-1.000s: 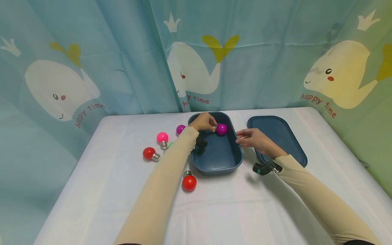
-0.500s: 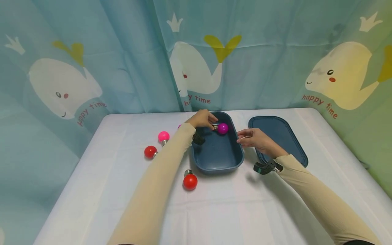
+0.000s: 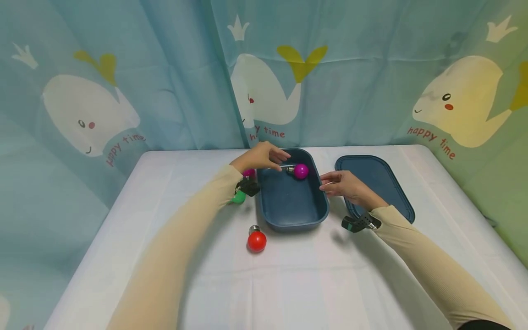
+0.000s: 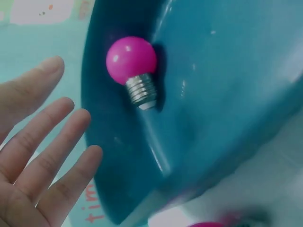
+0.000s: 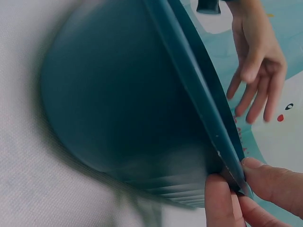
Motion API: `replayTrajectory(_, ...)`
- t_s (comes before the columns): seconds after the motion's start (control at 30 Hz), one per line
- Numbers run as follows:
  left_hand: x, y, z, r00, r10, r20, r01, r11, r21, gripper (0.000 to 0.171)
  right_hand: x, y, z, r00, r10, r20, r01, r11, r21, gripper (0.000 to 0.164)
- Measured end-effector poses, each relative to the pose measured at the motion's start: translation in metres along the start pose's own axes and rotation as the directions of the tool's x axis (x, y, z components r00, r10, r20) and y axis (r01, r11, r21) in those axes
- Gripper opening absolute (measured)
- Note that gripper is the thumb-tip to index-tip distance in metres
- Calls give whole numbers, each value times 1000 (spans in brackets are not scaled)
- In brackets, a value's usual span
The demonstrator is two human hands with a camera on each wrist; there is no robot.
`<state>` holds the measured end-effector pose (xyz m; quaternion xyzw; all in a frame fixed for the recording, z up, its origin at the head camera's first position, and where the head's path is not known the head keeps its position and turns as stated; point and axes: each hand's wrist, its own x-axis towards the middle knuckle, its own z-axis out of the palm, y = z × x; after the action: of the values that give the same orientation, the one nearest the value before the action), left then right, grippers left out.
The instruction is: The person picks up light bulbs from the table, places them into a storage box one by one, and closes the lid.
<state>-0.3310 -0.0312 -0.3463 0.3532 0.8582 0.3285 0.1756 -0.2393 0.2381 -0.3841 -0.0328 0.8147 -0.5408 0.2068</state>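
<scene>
A dark blue plastic box (image 3: 294, 206) stands uncovered on the white table. One purple light bulb (image 3: 301, 171) with a silver screw base lies inside, against the far end in the left wrist view. Over the box's far left side is my left hand (image 3: 264, 156), fingers spread and apart from the bulb (image 4: 131, 61). My right hand (image 3: 346, 187) pinches the box's right rim; in the right wrist view its thumb (image 5: 272, 182) is on the inner side and the fingers on the outer wall.
A red bulb (image 3: 256, 241) lies on the table in front of the box. Left of it, a green bulb (image 3: 238, 197) and a purple bulb (image 3: 249, 173) show partly past the left wrist. The box's blue lid (image 3: 375, 181) lies to the right, under the right forearm. A whale-print curtain (image 3: 177, 91) hangs behind.
My left hand has let go of the purple bulb in the box and drawn back to the left. Its arm now covers the pink and red bulbs. The right hand stays at the rim.
</scene>
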Motion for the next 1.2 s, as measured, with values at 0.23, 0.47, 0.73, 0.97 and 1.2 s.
replayTrajectory(0.23, -36, 9, -2, 998, 69, 13, -69, 998, 8, 48, 0, -1, 0, 1000, 2, -9, -2, 1000, -14, 50)
replayTrajectory(0.47, -78, 16, 3, 995, 92, 44, -93, 996, 12, 43, 4, 0, 0, 1000, 3, -6, -3, 1000, -18, 51)
replayTrajectory(0.73, -120, 17, 14, 993, 91, 76, -91, 996, -8, 35, 2, -2, 1, 1000, 14, -3, -14, 1000, -25, 51)
replayTrajectory(0.97, -143, 6, 26, 991, 61, 121, -72, 994, 85, 32, 2, -3, 3, 999, 31, -11, -31, 999, -23, 52)
replayTrajectory(1.2, -151, -8, 49, 986, 59, 156, -74, 993, 89, 36, 3, -2, 3, 1000, 26, -14, -27, 999, -23, 52)
